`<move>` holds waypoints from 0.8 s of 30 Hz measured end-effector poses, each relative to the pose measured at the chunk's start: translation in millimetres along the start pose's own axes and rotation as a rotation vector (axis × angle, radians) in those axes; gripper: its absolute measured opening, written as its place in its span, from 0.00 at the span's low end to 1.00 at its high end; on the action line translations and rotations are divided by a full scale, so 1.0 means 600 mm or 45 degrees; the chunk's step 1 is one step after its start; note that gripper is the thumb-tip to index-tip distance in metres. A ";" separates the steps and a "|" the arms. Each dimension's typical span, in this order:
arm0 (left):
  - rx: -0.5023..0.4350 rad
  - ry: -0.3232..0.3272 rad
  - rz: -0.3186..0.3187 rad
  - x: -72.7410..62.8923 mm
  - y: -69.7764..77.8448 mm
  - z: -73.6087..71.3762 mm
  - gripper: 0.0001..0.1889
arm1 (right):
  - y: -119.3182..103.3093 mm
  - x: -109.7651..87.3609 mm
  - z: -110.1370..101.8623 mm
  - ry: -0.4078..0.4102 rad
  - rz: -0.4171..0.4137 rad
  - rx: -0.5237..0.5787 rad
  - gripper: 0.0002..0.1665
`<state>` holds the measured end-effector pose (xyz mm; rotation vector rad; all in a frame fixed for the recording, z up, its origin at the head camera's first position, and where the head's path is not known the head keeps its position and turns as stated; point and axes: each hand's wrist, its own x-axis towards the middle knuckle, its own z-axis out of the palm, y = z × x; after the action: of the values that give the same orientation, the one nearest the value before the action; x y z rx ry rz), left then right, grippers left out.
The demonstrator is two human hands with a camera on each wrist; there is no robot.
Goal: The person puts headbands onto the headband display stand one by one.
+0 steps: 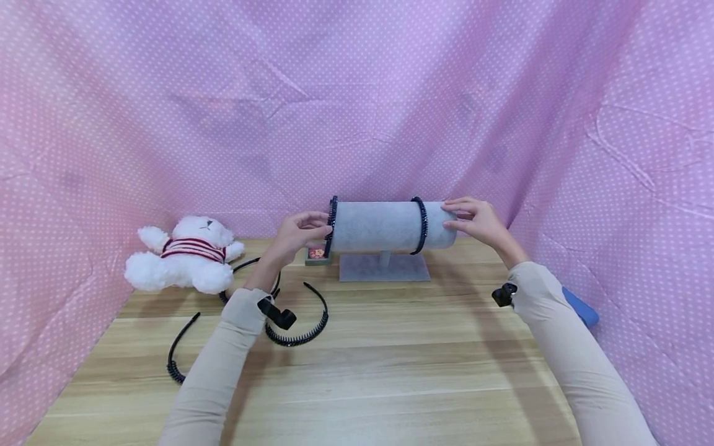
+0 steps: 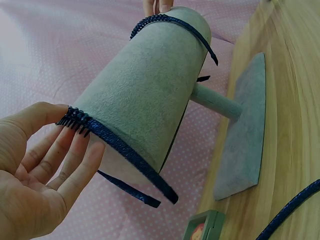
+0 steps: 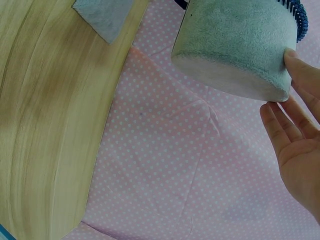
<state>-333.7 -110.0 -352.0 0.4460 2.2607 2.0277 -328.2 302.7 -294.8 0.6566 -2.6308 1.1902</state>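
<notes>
Pinching the end headband (image 1: pixel 333 217) near its toothed crown in the left grip (image 1: pixel 294 236), pressing with the thumb outside and fingers by the teeth, while touching the right end of the grey display roll (image 1: pixel 376 226) with the loosely spread fingertips of the right grip (image 1: pixel 482 223). Working before a pink dotted cloth (image 1: pixel 357 93) and over a wood-grained tabletop (image 1: pixel 418 384). Facing the grey display roll, standing crosswise on its flat base (image 1: pixel 362 271) toward the back of the tabletop, and finding the end headband at its left end, straddling the rim. Probably settling it on the velvety surface; for doing so well, easing its arms apart gently, sliding evenly rather than twisting, lifting the teeth clear of the nap, and bracing the far end against tipping. Seeing a white plush bear (image 1: pixel 195 249) lying at far left in a striped top, and a blue object (image 1: pixel 582 308) showing beside the right sleeve (image 1: pixel 563 328), too hidden for naming. Counting a second headband (image 1: pixel 423 226) straddling the roll near its right end, and apparently three loose headbands (image 1: pixel 298 341) lying on the tabletop around the left sleeve (image 1: pixel 217 365). Spotting a small green case (image 2: pixel 217 221) sitting near the base, framing a reddish design (image 2: pixel 198 231); not being able to tell whether printed or loose.
</notes>
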 end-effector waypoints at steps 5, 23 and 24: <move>0.037 -0.054 -0.020 0.008 0.008 -0.006 0.27 | 0.002 0.001 0.000 0.002 -0.006 0.004 0.24; 0.142 -0.215 -0.075 0.048 0.028 -0.032 0.42 | 0.002 0.001 0.000 0.002 0.007 -0.002 0.25; 0.157 -0.222 -0.073 0.050 0.028 -0.033 0.42 | 0.001 0.001 0.000 0.003 0.007 -0.001 0.24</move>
<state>-364.5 -119.9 -329.1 0.5382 2.2724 1.7555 -329.0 303.0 -295.2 0.6479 -2.6328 1.1910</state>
